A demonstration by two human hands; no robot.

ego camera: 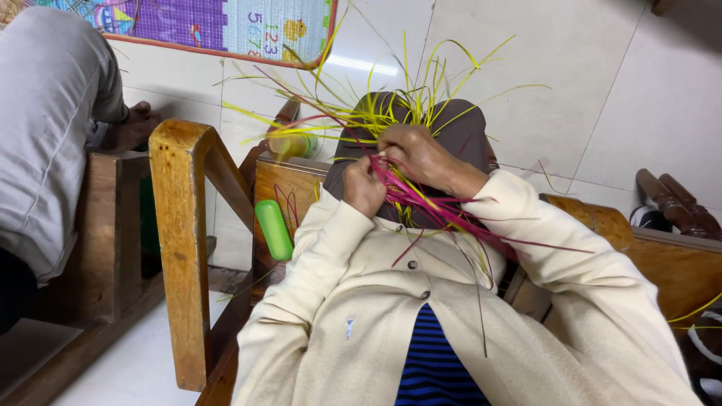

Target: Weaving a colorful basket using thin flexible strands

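Clearly, the magenta strips [421,201] are being pinched by both hands at the middle of the frame, over the lap covered in brown cloth [459,128]. The left hand [364,186] is being held curled into a fist, its fingers closed on the near ends of the strips just above the cream sleeve [316,263]. The right hand [418,156] is being held just beside it, slightly higher and to the right, its fingers bent down and closed over the point where the magenta strips are meeting the yellow strips [391,105]. The two hands are almost touching, and the left one is sitting nearer the camera.

From the fingers, the long axis of the magenta strips is running down and to the right, across the right forearm toward the lower right of the frame, with loose ends trailing over the cream cardigan. The yellow strips are fanning the other way, up and outward toward the top centre, past the knees.

Further out, a green cylindrical case [273,229] is lying against the wooden armrest [183,248] at centre left, well apart from the hands. Another person's grey-clad back [45,128] is being shown at upper left.
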